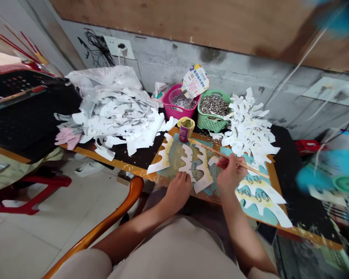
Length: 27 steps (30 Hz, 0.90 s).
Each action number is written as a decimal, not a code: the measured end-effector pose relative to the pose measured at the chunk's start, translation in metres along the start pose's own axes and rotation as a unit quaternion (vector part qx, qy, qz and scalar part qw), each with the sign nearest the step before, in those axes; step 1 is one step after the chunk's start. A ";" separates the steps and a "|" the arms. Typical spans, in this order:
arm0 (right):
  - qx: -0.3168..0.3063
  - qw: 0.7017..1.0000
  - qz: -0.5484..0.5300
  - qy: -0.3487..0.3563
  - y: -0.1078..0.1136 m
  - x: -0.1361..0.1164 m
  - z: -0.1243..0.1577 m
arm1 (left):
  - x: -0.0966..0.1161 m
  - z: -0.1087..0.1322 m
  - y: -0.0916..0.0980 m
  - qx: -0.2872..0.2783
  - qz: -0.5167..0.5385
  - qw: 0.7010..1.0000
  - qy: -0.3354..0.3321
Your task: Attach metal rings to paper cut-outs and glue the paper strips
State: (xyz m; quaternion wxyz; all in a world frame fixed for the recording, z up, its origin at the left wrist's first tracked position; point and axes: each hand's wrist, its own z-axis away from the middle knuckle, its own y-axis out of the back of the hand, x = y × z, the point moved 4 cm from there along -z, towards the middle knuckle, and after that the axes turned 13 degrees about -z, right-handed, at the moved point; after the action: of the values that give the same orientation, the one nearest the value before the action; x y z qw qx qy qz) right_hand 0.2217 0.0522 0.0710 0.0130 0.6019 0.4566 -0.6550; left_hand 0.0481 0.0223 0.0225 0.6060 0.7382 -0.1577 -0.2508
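My right hand is closed around a long wooden glue brush. Its yellow-smeared tip lies just below a small purple tin with yellow glue on its rim. The fingers of my left hand are bent and pressed together on the lower end of a scalloped white cut-out, whose covered part I cannot see. To its right lies a second white cut-out with yellow along its toothed edge. Another cut-out, also yellowed, is at the left of the work board.
A heap of white cut-outs lies at left. Behind the tin stand a pink basket and a green basket, both with metal rings. Cut-outs with rings are stacked at right. A wooden chair arm is by my left arm.
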 end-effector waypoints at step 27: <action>-0.184 0.910 0.331 0.170 0.038 0.016 0.060 | -0.007 0.020 -0.010 0.032 0.094 0.995 0.034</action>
State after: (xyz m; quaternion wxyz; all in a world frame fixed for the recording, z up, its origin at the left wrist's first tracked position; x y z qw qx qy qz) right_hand 0.1920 0.0014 0.0280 0.2616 0.8079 0.3387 -0.4051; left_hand 0.0304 0.0124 0.0109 0.6082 0.7471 -0.2131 -0.1625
